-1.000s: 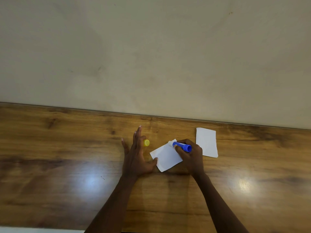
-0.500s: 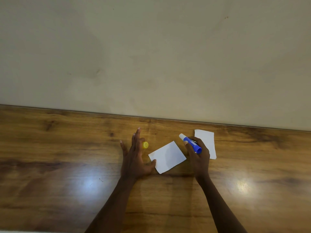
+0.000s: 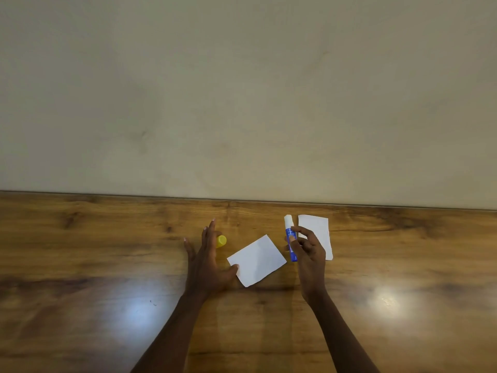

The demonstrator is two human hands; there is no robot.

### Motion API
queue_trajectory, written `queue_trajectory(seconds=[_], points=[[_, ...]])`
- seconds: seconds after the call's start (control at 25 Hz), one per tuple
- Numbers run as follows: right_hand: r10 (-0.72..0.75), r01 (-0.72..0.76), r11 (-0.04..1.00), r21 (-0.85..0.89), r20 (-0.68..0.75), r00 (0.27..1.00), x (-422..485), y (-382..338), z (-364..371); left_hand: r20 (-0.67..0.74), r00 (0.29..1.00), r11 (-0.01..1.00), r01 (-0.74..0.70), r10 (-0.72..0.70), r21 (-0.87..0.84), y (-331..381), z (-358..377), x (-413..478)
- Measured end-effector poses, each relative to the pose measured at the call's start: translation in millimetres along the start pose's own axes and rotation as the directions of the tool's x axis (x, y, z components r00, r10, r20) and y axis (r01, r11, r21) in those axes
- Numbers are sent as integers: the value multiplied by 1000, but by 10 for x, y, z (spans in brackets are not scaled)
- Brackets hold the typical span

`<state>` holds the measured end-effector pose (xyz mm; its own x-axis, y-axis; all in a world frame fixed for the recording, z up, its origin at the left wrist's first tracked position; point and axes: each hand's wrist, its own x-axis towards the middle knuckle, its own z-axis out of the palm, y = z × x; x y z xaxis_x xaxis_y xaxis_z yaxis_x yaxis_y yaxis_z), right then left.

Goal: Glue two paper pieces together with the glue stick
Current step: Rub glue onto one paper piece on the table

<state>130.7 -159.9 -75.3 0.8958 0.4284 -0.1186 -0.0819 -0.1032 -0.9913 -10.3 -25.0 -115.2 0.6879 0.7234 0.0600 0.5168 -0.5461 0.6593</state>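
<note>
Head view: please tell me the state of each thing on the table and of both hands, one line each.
glue stick: uncapped, white tip up, held upright.
yellow cap: off, lying on the table.
near paper piece: flat, left thumb on its corner.
far paper piece: flat, apart from the other.
left hand: open, flat.
right hand: gripping the glue stick.

Left hand point(image 3: 207, 262) flat; right hand point(image 3: 309, 254) loosely curled.

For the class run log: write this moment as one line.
left hand: flat, thumb on near paper | right hand: holds uncapped glue stick | far paper: apart
</note>
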Motion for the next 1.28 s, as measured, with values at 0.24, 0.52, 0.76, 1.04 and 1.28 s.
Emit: queue_trajectory(seconds=[0.24, 0.52, 0.76, 1.04, 1.28], points=[[-18, 17, 994, 107, 18, 1000, 36, -92, -351, 109, 992, 976, 87, -66, -201, 33, -43, 74], [-47, 55, 993, 107, -75, 996, 105, -135, -766, 29, 985, 946, 169, -167, -276, 279, -57, 129], [-88, 99, 994, 49, -185, 979, 302, -268, -1536, 125, 990, 939, -20, 66, -342, 1526, 496, 367], [-68, 37, 987, -159, -197, 978, 649, -124, -2173, 322, 925, 972, -229, 203, 43, 2332, 1604, 324], [-69, 14, 954, -300, -174, 982, 698, 140, -2285, 351, 924, 946, -238, 151, 220, 2243, 1864, 256]])
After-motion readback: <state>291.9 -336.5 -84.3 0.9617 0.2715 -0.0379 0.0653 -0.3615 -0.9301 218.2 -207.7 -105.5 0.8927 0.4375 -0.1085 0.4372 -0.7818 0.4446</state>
